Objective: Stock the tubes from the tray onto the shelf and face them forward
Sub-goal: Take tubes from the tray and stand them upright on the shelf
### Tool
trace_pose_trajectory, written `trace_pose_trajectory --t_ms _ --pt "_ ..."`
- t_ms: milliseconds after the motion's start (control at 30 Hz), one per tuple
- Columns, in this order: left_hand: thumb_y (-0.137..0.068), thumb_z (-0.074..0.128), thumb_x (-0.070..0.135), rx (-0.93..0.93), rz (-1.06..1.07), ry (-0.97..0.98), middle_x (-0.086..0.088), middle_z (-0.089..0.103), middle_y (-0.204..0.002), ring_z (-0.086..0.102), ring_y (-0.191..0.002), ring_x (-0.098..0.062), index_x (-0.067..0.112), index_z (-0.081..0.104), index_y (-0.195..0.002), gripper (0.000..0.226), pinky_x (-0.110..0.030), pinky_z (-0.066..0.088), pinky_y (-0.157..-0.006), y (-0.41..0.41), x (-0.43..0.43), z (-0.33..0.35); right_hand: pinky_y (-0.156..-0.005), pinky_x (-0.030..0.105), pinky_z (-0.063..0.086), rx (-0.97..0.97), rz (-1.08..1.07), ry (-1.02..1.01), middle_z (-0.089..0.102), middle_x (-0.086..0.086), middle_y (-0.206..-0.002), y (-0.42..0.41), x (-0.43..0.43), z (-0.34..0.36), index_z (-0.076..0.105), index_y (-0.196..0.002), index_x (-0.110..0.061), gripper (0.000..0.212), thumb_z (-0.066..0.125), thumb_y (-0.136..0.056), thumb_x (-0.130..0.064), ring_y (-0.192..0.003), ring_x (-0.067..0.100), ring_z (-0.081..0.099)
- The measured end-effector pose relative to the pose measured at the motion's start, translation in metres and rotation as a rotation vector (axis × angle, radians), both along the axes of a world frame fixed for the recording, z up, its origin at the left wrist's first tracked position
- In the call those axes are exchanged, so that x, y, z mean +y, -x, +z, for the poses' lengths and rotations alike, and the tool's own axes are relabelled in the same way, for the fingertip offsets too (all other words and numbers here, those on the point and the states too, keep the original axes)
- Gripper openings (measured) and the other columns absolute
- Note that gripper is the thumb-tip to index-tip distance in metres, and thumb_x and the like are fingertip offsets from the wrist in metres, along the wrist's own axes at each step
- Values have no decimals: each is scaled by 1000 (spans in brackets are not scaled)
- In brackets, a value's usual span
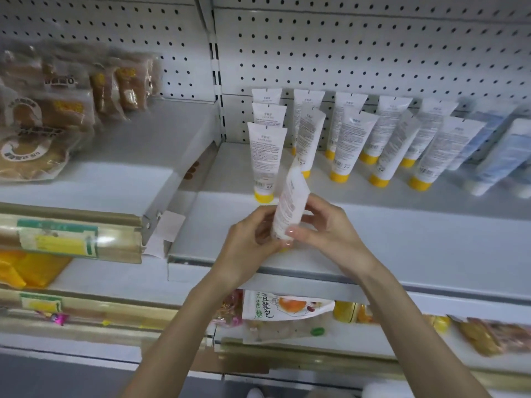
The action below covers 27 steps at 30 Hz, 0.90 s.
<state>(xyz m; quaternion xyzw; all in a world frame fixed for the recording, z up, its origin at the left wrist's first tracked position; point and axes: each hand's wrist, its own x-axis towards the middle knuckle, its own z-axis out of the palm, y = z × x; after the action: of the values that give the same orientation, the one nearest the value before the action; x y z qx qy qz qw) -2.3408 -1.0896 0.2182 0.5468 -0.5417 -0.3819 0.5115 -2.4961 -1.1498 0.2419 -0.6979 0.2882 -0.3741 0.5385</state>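
Up top, the white pegboard back panel (373,53) filled the view, and below it ran the grey shelf (402,225), its front half bare. Off to the left, on the neighbouring shelf, sat a blurred heap of wrapped bread packs (51,116), above a gold price rail (71,237).

And there was the line-up: white tubes with yellow caps (265,156) stood cap-down in 5 columns against the back, printed text facing out. The left column was 3 deep, and the others looked 2 deep. Blue-and-white tubes (500,156) stood just beside them on the right, too blurred to read. On the shelf below lay a snack bag with green lettering (281,308).

Both hands met over the shelf's front. The left hand (250,239) curled round the lower end of 1 more tube (288,202), while the right hand (324,228) pinched it from the other side, thumb across the front. That tube tilted, crimped end up, and partly hid the front tubes of the first 2 columns. Its yellow cap barely peeked out under the fingers.
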Motion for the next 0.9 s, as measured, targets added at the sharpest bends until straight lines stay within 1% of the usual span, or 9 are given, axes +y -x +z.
trace_pose_trajectory --t_ms 100,200,333,433,500,600,667,733,900 --pt "-74 75 -3 1 -41 -3 9 68 -110 65 -100 -2 13 58 -118 49 -15 49 -83 14 -6 1 -96 31 49 21 -34 -12 66 -3 -113 10 0 4 61 -110 -26 44 73 -68 -14 -105 8 62" --pt "-75 75 -1 9 -70 -2 6 68 -112 65 -103 -5 12 58 -118 48 -20 50 -89 21 -10 1 -94 29 50 32 -75 -3 66 7 -116 19 -1 4 59 -112 -20 43 72 -72 -13 -105 11 63" --pt "-79 75 17 -236 -58 42 24 61 -111 55 -105 9 25 57 -111 38 -4 37 -90 12 -14 2 -89 28 53 21 -125 -10 66 8 -114 27 -10 4 57 -114 -16 44 75 -75 -9 -102 12 65" --pt "-84 69 27 -401 5 64 25 54 -115 44 -108 14 25 57 -121 39 3 29 -90 -3 -9 -2 -89 27 52 48 -180 9 65 4 -115 27 -20 4 55 -117 -14 49 72 -71 -18 -105 13 63" --pt "-87 65 33 -465 27 77 21 52 -121 42 -110 12 24 57 -125 40 -6 31 -101 -10 -6 -7 -87 23 51 71 -197 29 64 -2 -112 26 -28 4 54 -118 -14 50 71 -71 -20 -102 10 63" --pt "-87 56 52 -611 29 103 14 54 -131 45 -123 -4 25 58 -127 48 -28 25 -115 -12 -4 -13 -83 15 47 93 -208 56 62 -5 -109 22 -41 2 53 -122 -11 54 70 -72 -21 -96 3 61" --pt "-83 43 61 -715 37 111 8 54 -136 45 -128 -9 26 58 -128 59 -28 17 -116 -10 -4 -17 -80 14 47 98 -228 53 62 0 -112 18 -49 0 51 -127 -8 61 69 -71 -23 -96 5 60" --pt "-84 39 62 -807 44 123 5 54 -138 45 -130 -11 25 59 -128 61 -28 16 -115 -9 -4 -20 -79 15 48 97 -246 44 61 5 -114 15 -56 -4 48 -131 -10 64 70 -72 -23 -95 7 61" --pt "-88 35 61 -973 20 125 0 54 -138 46 -131 -17 23 60 -128 60 -37 20 -116 -7 -5 -24 -78 16 50 112 -259 37 60 -2 -104 8 -68 -17 46 -129 -8 53 70 -81 0 -83 -7 60"
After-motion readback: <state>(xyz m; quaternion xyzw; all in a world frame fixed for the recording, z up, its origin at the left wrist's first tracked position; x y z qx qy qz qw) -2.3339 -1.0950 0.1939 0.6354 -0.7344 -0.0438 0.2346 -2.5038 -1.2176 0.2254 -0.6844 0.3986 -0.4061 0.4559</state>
